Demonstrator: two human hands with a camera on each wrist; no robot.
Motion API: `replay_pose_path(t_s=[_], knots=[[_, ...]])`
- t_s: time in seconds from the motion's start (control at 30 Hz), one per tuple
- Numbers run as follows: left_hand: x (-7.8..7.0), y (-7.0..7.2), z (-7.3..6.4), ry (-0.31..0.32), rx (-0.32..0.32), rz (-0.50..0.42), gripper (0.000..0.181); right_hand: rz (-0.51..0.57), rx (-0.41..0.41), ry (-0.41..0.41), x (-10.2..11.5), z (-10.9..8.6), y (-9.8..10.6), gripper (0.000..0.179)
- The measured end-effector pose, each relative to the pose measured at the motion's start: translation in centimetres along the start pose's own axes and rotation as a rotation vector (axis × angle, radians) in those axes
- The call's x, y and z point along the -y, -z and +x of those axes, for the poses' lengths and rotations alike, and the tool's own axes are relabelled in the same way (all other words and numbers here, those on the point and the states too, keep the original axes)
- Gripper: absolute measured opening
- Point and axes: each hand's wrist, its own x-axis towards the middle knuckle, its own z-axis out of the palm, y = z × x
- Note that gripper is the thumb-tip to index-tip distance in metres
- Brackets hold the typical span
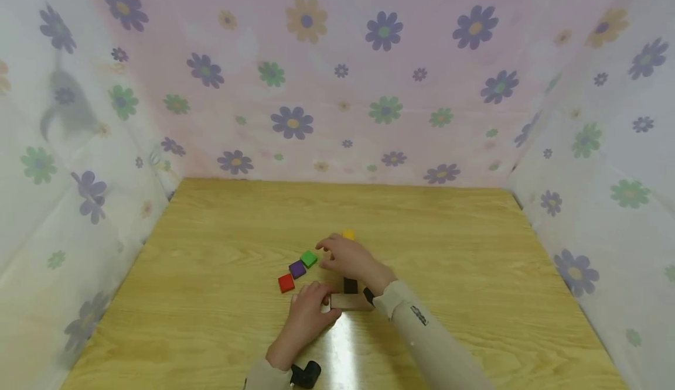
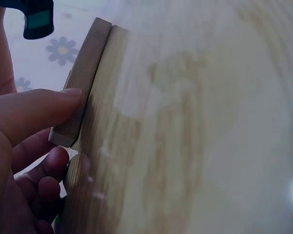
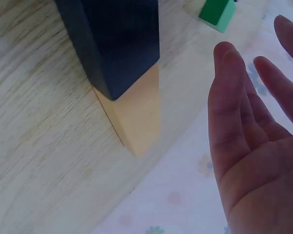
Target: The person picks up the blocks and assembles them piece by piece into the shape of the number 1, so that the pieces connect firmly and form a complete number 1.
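My left hand (image 1: 308, 315) pinches the left end of a long brown block (image 1: 350, 302), its thumb on the block's near face in the left wrist view. Beyond this block a black block (image 1: 350, 286) stretches away from me, partly under my right hand (image 1: 352, 259). A yellow block (image 1: 348, 234) shows past the right hand and lines up end to end with the black one in the right wrist view. The right hand holds nothing; its fingers are spread loosely near a green block (image 1: 308, 259), apart from it.
A purple block (image 1: 297, 269) and a red block (image 1: 286, 283) continue in a slanted row from the green one, left of the hands. The wooden table (image 1: 448, 232) is bordered by flowered cloth (image 1: 337, 94) at the back and both sides.
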Motion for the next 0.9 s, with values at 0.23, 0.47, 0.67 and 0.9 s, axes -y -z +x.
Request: replay_pose_path(t_s=[0.23,0.47,0.67,0.9], knots=[[0.3,-0.2,-0.4,-0.005,-0.01,0.011,0.025,-0.047,0.037,0.005,0.8,1.7,-1.1,0.04],[0.1,-0.5,-0.3,-0.01,-0.021,0.003,0.023,-0.126,0.052,0.02,1.2,2.9,-1.8,0.04],[-0.2,-0.5,-0.3,0.006,-0.007,0.015,0.023,-0.16,0.096,0.004,1.5,3.4,-2.1,0.038],[-0.4,-0.1,-0.1,0.008,-0.008,0.008,0.025,-0.143,0.108,0.008,2.3,3.5,-2.0,0.037]])
